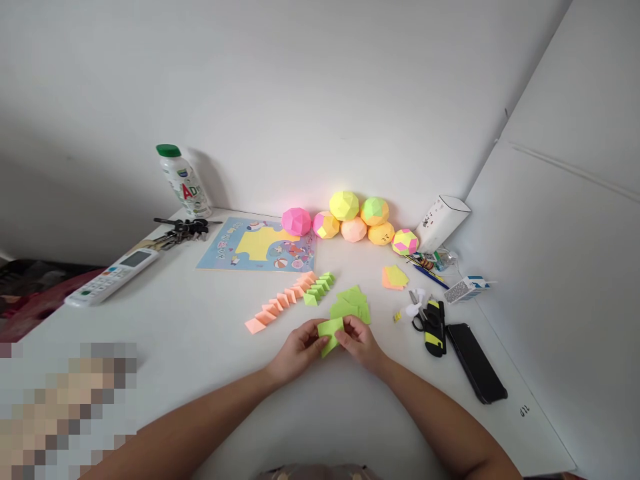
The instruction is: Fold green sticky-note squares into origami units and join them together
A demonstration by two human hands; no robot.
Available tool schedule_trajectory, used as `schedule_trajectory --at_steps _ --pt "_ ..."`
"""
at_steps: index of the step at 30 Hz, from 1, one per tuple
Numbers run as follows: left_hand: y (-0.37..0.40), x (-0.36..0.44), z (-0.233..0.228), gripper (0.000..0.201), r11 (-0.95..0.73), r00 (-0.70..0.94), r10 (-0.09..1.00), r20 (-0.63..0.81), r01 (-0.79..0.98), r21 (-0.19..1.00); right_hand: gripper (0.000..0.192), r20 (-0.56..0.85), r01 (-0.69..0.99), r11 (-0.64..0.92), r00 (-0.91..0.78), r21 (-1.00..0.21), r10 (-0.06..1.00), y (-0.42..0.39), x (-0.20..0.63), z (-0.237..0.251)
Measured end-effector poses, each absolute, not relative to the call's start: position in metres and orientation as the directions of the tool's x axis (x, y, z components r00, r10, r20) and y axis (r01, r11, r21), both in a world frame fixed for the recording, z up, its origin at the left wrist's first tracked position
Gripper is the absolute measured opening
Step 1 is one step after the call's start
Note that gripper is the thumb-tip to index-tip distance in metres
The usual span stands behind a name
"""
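Observation:
A green paper square (330, 332) is held up between my two hands near the table's front, partly folded over. My left hand (299, 348) pinches its left side with thumb and fingers. On the right side, my right hand (361, 341) grips it the same way. Just behind lie loose green paper sheets (354, 303) in a spread pile. To the left runs a row of folded peach paper pieces (283, 301), with a shorter row of folded green pieces (319, 288) beside it.
Faceted paper balls (345, 205) stand along the wall beside a blue picture sheet (235, 257). At left are a bottle (184, 180), keys (185, 230) and a remote (113, 277). Scissors (420, 320), a yellow-black cutter (435, 330) and a phone (477, 362) lie at right.

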State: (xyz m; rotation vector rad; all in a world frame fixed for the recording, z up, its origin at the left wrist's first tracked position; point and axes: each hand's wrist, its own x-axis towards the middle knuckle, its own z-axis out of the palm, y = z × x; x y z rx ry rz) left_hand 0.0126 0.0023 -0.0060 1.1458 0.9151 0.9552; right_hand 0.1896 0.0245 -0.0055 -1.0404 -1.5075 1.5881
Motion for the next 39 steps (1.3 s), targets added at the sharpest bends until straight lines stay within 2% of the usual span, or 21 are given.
schedule_trajectory --at_steps 4,8,12,17,24,28,31,36,39 --pt "0.004 0.013 -0.01 0.043 0.116 0.221 0.972 -0.08 -0.154 0.981 0.03 -0.104 0.07 -0.081 -0.454 -0.994 0.885 0.025 0.19 -0.007" --pt "0.002 0.013 -0.011 0.047 0.072 0.144 0.988 -0.059 -0.083 0.994 0.034 -0.147 0.104 -0.113 -0.426 -0.988 0.892 0.025 0.19 -0.007" --pt "0.0 0.014 -0.008 0.044 0.037 0.145 0.989 -0.025 -0.08 0.996 0.033 -0.134 0.1 -0.101 -0.432 -0.99 0.892 0.026 0.191 -0.007" --pt "0.0 0.016 -0.01 0.042 0.013 0.169 0.985 0.02 -0.193 0.981 0.035 -0.083 0.15 -0.018 -0.439 -0.989 0.895 0.027 0.192 -0.006" --pt "0.0 0.013 -0.013 0.038 0.053 0.216 0.975 -0.045 -0.032 0.998 0.032 -0.052 0.165 0.028 -0.462 -0.986 0.885 0.026 0.192 -0.007" --pt "0.0 0.012 -0.01 0.042 0.013 0.184 0.983 0.0 -0.068 0.998 0.032 -0.051 0.157 0.027 -0.474 -0.987 0.879 0.027 0.192 -0.006" --pt "0.0 0.013 -0.009 0.038 0.041 0.156 0.988 -0.025 -0.101 0.994 0.031 -0.046 0.156 0.033 -0.477 -0.987 0.878 0.027 0.191 -0.005" --pt "0.0 0.012 -0.006 0.034 0.078 0.024 0.997 -0.075 -0.178 0.981 0.021 0.086 0.084 0.132 -0.412 -0.988 0.907 0.028 0.19 -0.011" --pt "0.0 0.01 -0.001 0.039 0.101 0.029 0.995 -0.097 -0.197 0.975 0.013 0.251 0.083 0.295 -0.343 -0.952 0.905 0.031 0.192 -0.015"
